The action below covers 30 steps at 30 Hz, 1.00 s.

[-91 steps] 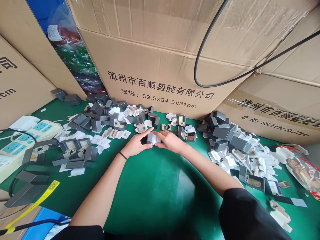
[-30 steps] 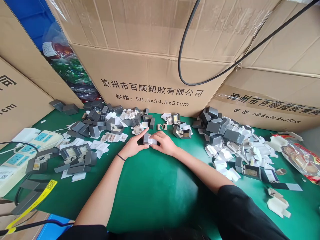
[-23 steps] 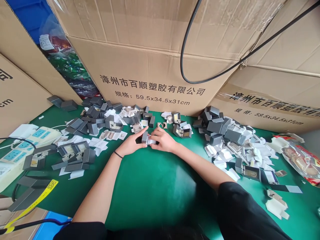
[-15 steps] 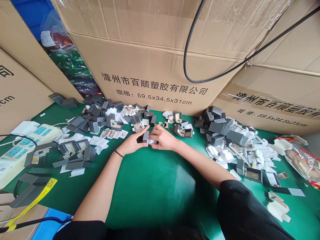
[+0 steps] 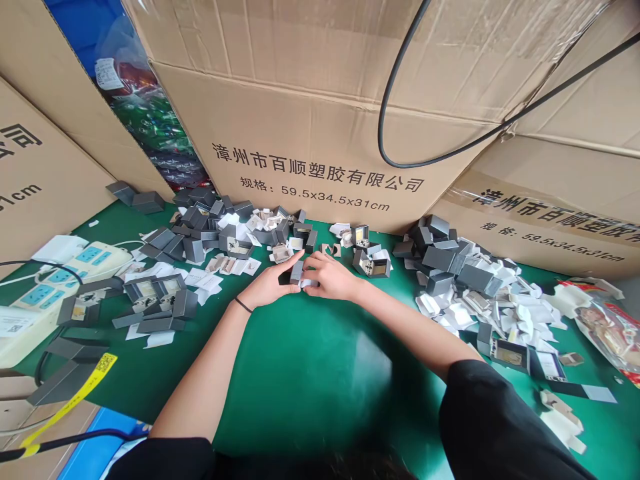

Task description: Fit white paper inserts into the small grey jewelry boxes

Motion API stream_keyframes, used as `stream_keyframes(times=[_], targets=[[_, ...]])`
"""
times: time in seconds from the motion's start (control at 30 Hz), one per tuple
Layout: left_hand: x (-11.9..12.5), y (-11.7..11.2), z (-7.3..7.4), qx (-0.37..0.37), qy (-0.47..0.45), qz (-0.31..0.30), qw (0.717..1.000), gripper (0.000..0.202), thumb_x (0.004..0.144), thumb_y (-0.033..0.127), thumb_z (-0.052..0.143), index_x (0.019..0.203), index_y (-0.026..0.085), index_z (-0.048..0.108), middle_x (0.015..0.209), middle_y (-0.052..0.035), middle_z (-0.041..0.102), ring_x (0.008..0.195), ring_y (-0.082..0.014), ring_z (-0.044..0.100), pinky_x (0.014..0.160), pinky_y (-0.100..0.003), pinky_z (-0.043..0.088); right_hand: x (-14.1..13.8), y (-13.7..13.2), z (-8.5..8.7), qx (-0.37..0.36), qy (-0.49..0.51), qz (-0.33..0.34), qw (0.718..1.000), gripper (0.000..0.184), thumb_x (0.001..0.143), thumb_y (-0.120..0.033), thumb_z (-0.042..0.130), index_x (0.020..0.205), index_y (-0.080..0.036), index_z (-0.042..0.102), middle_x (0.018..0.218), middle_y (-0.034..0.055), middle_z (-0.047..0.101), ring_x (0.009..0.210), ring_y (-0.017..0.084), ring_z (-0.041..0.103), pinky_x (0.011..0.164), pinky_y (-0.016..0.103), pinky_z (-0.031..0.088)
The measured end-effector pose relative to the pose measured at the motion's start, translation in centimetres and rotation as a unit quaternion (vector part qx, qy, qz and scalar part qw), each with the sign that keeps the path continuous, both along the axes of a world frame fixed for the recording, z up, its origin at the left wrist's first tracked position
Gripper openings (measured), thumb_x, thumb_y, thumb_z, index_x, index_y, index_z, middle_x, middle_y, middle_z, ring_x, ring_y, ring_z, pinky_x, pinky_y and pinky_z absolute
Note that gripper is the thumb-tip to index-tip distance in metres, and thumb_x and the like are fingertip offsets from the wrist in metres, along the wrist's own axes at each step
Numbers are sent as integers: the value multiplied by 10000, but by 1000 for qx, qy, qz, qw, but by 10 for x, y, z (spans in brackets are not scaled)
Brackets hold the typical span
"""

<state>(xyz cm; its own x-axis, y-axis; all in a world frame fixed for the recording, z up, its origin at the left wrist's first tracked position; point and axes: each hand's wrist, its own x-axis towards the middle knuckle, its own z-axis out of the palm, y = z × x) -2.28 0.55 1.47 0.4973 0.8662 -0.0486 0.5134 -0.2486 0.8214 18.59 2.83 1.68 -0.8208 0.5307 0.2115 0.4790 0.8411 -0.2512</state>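
Both my hands meet over the green table (image 5: 310,373), closed on one small grey box (image 5: 297,272) with a white piece at its right end. My left hand (image 5: 270,285) grips the box's left side, thumb along the top. My right hand (image 5: 331,277) pinches the white end from the right. A black band circles my left wrist. Just beyond my fingers lie loose grey boxes and white paper inserts (image 5: 235,233).
Heaps of grey boxes and white inserts lie at the back left and at the right (image 5: 470,287). Large cardboard cartons (image 5: 310,147) wall the back. A white power strip (image 5: 55,273) sits at the left edge, a plastic bag (image 5: 605,320) at the far right.
My hands have stayed together on the small grey box, with only slight finger shifts. The view has swayed a little.
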Motion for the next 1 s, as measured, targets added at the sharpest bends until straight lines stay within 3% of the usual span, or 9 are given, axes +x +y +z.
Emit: stream_keyframes(times=[0.3,0.4,0.5,0.6,0.7,0.8,0.9,1.0], targets=[[0,0,-2,-15,1,13,1000,842,749,466,624,1459,279,210,1462,-19,357,1338,-286,331,1038,-363,378,2,-11,-9,41,3,-6,999,203,894,-291,484,1006,-191,620,1063,91,617,980,223,527,821,355,441],[0,-1,-3,-12,-10,12,1000,845,749,455,626,1459,285,201,1445,-13,390,1328,-263,358,1053,-361,357,1,-20,-15,63,1,-21,998,255,917,-287,446,1042,-159,627,1118,115,630,1048,234,546,913,394,434],[1,-2,-2,-12,-20,8,1000,839,756,441,620,1461,284,192,1426,-21,422,1293,-245,416,1048,-362,363,-1,-39,-24,100,0,-52,994,355,924,-263,409,1193,-86,559,1263,168,557,1206,265,477,1048,450,348],[2,-2,-1,-9,-25,6,1000,832,757,435,620,1459,280,201,1414,-27,441,1283,-239,429,1049,-363,362,-1,-53,-30,95,-1,-77,993,432,923,-255,393,1298,-53,467,1364,195,457,1313,287,369,1086,509,293],[3,-3,-1,-6,-38,9,999,838,758,443,619,1461,263,200,1389,-39,475,1281,-237,431,1056,-363,354,3,-49,-29,31,34,-70,996,416,926,-252,384,1290,-81,488,1365,169,466,1317,275,373,1089,520,292],[3,-4,-1,-12,-59,13,998,838,755,454,624,1458,240,222,1382,-64,480,1276,-248,436,1050,-366,364,8,-34,-26,-98,147,-80,981,357,941,-292,358,1149,-150,611,1251,102,589,1243,211,477,1032,404,405],[2,-7,0,-28,-103,16,994,835,770,451,614,1462,220,209,1407,-98,443,1280,-262,427,1021,-360,398,10,-21,-24,-230,278,-200,911,399,947,-384,329,1055,-172,649,1049,68,684,952,167,641,793,298,532],[4,-12,0,-45,-161,1,986,833,799,407,600,1474,221,149,1447,-125,378,1271,-267,436,980,-346,433,9,-17,-23,-340,304,-251,854,466,919,-490,350,971,-149,664,645,11,656,574,121,599,536,224,477]])
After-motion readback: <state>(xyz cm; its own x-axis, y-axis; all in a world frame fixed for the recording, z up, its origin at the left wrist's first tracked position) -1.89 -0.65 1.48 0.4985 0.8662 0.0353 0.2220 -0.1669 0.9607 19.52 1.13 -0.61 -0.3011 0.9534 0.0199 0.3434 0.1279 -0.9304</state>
